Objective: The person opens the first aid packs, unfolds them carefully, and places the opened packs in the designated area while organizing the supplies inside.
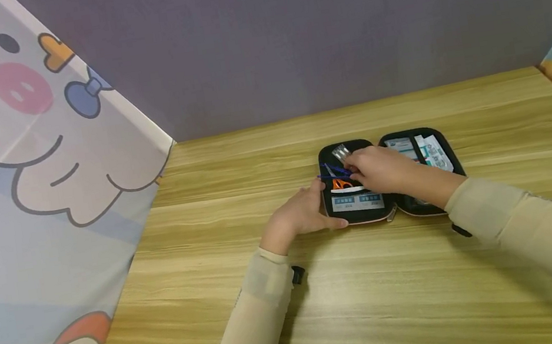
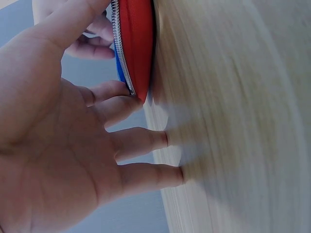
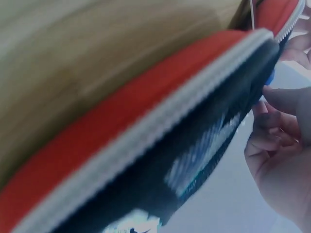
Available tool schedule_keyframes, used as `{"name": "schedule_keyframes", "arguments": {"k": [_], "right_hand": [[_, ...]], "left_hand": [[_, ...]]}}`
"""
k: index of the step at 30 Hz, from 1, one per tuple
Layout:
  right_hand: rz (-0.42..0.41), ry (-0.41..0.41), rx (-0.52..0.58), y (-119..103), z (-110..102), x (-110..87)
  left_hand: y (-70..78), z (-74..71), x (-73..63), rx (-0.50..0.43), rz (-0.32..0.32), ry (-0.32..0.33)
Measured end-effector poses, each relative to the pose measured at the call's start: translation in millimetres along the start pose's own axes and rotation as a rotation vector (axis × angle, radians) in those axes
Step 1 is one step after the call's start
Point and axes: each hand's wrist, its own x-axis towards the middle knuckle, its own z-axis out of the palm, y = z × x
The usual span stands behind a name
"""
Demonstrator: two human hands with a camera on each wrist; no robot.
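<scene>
A small zip case (image 1: 363, 217), red outside and black inside, lies spread open on the table, its contents those of a first-aid kit. My left hand (image 1: 303, 212) is at its left side, thumb and forefinger spread along the rim; in the left wrist view the other fingers are straight. Over the left half, the curled fingers of my right hand (image 1: 379, 168) pinch the end of thin, forked blue tweezers (image 1: 335, 176). Just by these fingertips is a silvery packet (image 1: 340, 152). Scissors with orange handles (image 1: 341, 184) sit beneath the tweezers. The right hand's palm side is hidden from above.
White and blue packets (image 1: 436, 154) are tucked under a black strap in the case's right half. A flat blue-and-white packet (image 1: 358, 202) lies at the front of the left half. Behind the wooden table (image 1: 223, 174) stands a grey panel (image 1: 287, 33).
</scene>
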Motion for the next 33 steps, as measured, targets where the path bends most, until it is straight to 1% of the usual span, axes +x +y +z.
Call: {"name": "schedule_keyframes", "arguments": {"k": [3, 5, 9, 12, 16, 20, 26, 33], "right_hand": [[-0.015, -0.039, -0.028, 5, -4, -4.4], [-0.024, -0.049, -0.062, 7, -8, -7.1], [-0.055, -0.025, -0.158, 11, -18, -13.6], [-0.112, 0.002, -0.231, 13, -23, -19.5], [-0.186, 0.0, -0.297, 16, -24, -28.1], [-0.203, -0.014, -0.297, 18, -22, -34.2], [-0.216, -0.01, -0.272, 20, -20, -36.1], [-0.166, 0.012, -0.238, 22, -20, -32.7]], "left_hand": [[-0.1, 0.4, 1.2, -0.01, 0.005, 0.005], [-0.6, -0.1, 1.4, -0.016, 0.009, 0.006], [-1.2, -0.8, 1.6, -0.022, 0.019, 0.01], [-1.8, -0.6, 1.9, -0.018, 0.019, 0.012], [-2.5, 0.5, 2.4, -0.014, 0.021, 0.015], [-2.5, 0.9, 2.9, -0.011, 0.017, 0.015], [-1.7, 0.0, 1.7, -0.02, 0.012, 0.006], [-0.3, 0.2, 1.4, -0.023, 0.004, -0.003]]}}
